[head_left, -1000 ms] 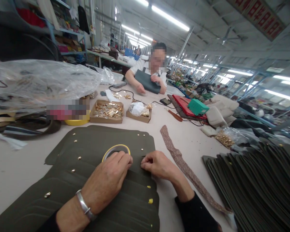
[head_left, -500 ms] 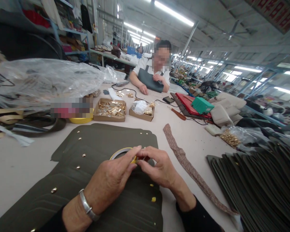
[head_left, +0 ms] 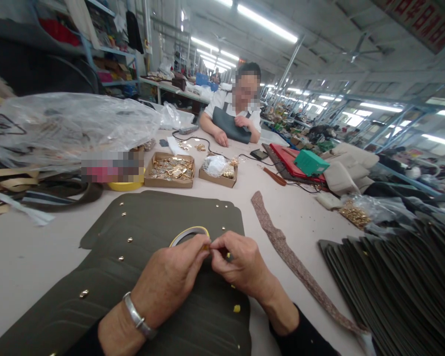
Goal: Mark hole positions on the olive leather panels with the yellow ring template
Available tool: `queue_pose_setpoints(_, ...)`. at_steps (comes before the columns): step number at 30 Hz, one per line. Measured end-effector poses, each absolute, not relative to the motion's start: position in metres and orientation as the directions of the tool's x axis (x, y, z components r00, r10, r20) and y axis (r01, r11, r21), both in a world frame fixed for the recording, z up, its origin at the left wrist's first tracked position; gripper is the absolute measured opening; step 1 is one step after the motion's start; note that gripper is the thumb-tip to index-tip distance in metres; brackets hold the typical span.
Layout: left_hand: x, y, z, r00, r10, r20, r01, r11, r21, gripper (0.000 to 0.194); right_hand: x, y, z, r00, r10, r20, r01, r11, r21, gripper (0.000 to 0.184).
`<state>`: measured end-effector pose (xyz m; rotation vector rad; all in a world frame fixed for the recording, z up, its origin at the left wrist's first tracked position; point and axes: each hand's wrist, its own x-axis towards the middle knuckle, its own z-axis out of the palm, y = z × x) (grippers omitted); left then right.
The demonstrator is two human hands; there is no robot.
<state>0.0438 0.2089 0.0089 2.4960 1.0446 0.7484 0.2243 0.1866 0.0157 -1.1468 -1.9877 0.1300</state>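
Observation:
My left hand (head_left: 172, 277) is closed on a roll of yellow tape (head_left: 191, 231), whose ring shows above the fingers. Thumb and forefinger of my right hand (head_left: 241, 262) are pinched together right beside the roll's edge, at what looks like the tape; the bit between the fingertips is hidden. Both hands are over a dark olive panel (head_left: 163, 212) with gold studs along its left side and near its top right corner. Small yellow tape pieces (head_left: 236, 308) stick to the panel's right side.
Beyond the panel stand a box of gold metal parts (head_left: 170, 170) and a smaller box (head_left: 218, 170). A patterned strip (head_left: 289, 252) lies to the right, near stacked dark panels (head_left: 396, 277). Plastic bags (head_left: 74, 126) fill the left. A co-worker (head_left: 232, 113) sits opposite.
My right hand has shifted slightly down and its fingers have drawn closer into a pinch beside the tape roll. The left hand keeps its hold on the roll.

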Motion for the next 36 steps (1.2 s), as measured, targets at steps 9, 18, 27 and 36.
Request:
queue_pose_setpoints(9, 0.043, 0.204, 0.017, 0.504, 0.649, 0.570, 0.535, -0.753, 0.384, 0.023, 0.227, 0.196, 0.019, 0.199, 0.979, -0.042, 0.297, -0.101, -0.950, 0.011)
queue_pose_setpoints(18, 0.051, 0.210, 0.016, 0.593, 0.804, 0.042, 0.760, -0.576, 0.300, 0.021, 0.269, 0.227, 0.013, 0.158, 0.973, -0.170, 0.376, -0.219, -0.900, 0.019)
queue_pose_setpoints(27, 0.051, 0.209, 0.020, 0.588, 0.808, -0.030, 0.777, -0.555, 0.297, 0.023, 0.253, 0.236, 0.011, 0.083, 0.997, -0.004, 0.841, -0.072, -0.536, 0.018)
queue_pose_setpoints(36, 0.050, 0.210, 0.018, 0.593, 0.805, -0.004, 0.764, -0.561, 0.319, 0.022, 0.267, 0.231, 0.017, 0.087, 0.986, 0.142, 0.879, -0.009, -0.476, 0.027)
